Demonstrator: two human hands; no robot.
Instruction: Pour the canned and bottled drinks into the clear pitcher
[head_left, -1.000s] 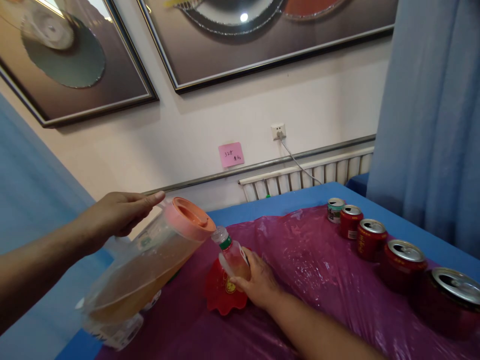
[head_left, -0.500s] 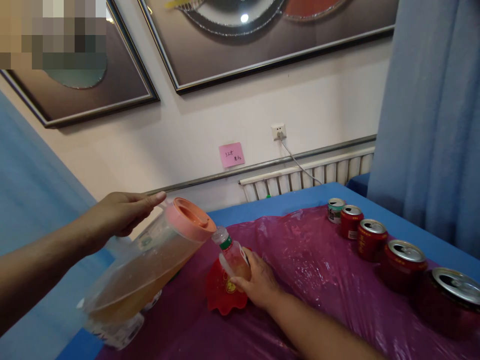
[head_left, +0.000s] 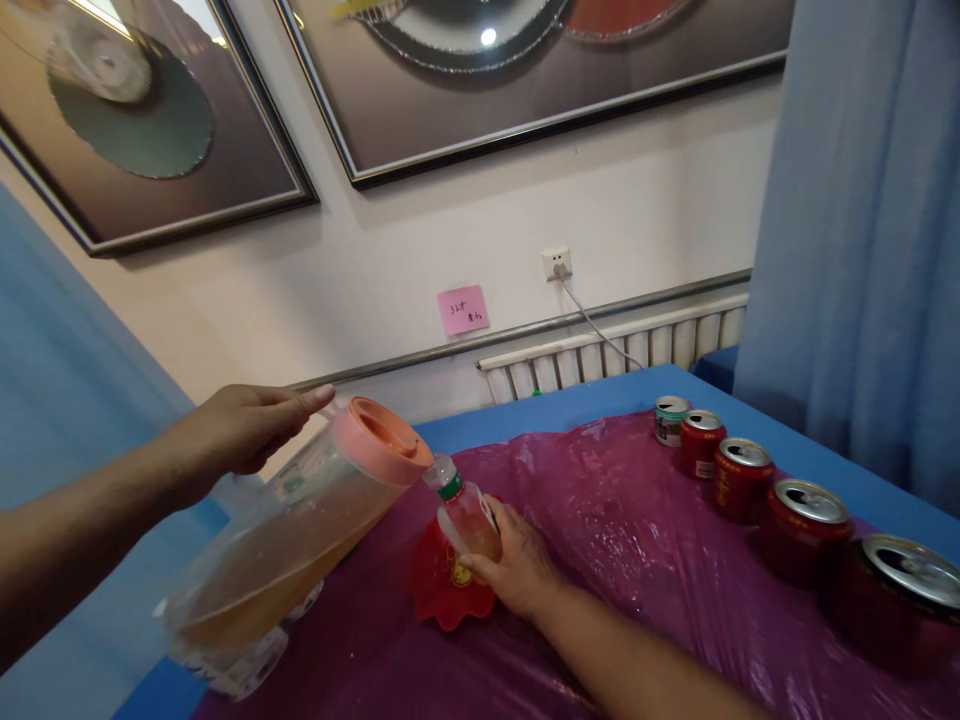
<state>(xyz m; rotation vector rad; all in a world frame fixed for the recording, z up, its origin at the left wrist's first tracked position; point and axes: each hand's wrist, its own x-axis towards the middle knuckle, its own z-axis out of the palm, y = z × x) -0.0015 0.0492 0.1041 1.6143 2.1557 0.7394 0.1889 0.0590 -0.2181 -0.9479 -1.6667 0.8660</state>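
My left hand point(head_left: 244, 425) is closed on the handle of a clear plastic pitcher point(head_left: 277, 545) with an orange-pink lid point(head_left: 379, 440). The pitcher is tilted right and holds a yellowish-brown liquid. Its spout is close to the open mouth of a small clear plastic bottle point(head_left: 466, 515) with a green neck ring. My right hand point(head_left: 517, 560) wraps round the bottle, which leans a little left and has some liquid inside. Under it a red scalloped mat point(head_left: 439, 595) with a yellow print lies on the purple plastic sheet point(head_left: 577, 530).
Several opened drink cans, among them a red can point(head_left: 742, 480) and a green-and-white can point(head_left: 670, 420), stand in a row along the right of the blue table point(head_left: 637, 387). Printed cups point(head_left: 244, 665) stand behind the pitcher. A radiator point(head_left: 600, 350) runs along the wall; a blue curtain point(head_left: 855, 250) hangs right.
Almost nothing differs. The pitcher and its lid have shifted very slightly, while both hands keep their holds and the bottle stays in place.
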